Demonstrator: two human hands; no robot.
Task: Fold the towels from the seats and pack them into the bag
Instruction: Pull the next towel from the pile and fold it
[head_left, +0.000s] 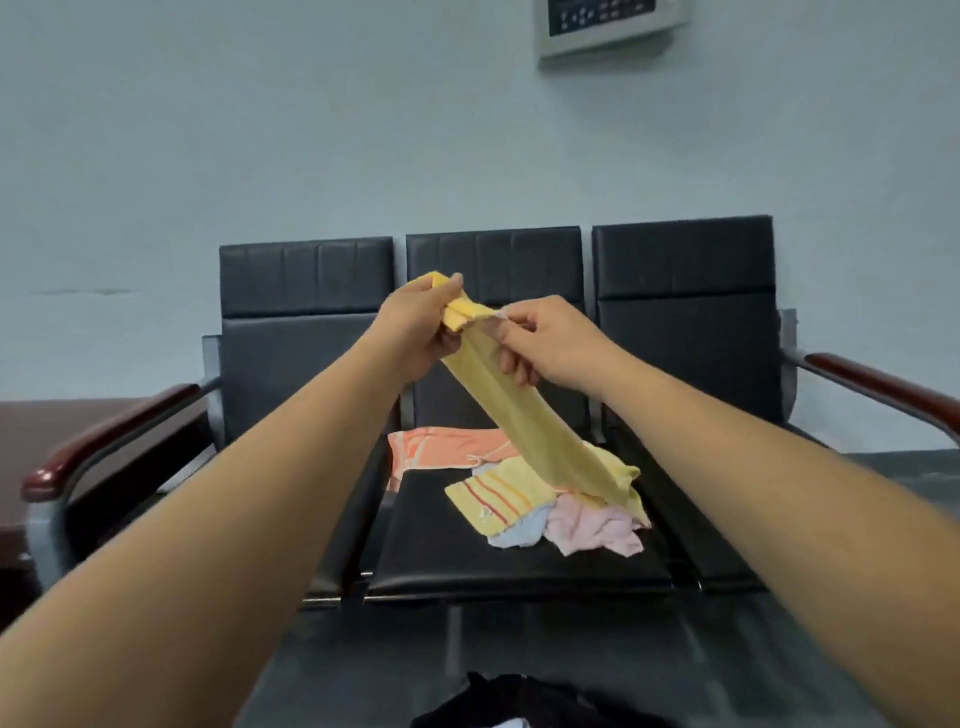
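Observation:
I hold a yellow towel (540, 415) up in the air above the middle seat (467, 551). My left hand (415, 327) grips its bunched top corner. My right hand (550, 345) pinches the top edge just beside it. The towel hangs down to the right, its lower end touching the pile on the seat. That pile holds an orange towel (447, 447), a yellow striped towel (493, 501), a pink towel (592, 525) and a light blue one (517, 532). A dark bag (519, 706) shows at the bottom edge, only partly in view.
Three black padded seats stand in a row against a pale wall, with wooden armrests on the left (104, 441) and right (883, 384). A dark brown table (62, 431) is to the left. A wall panel (613, 26) hangs above.

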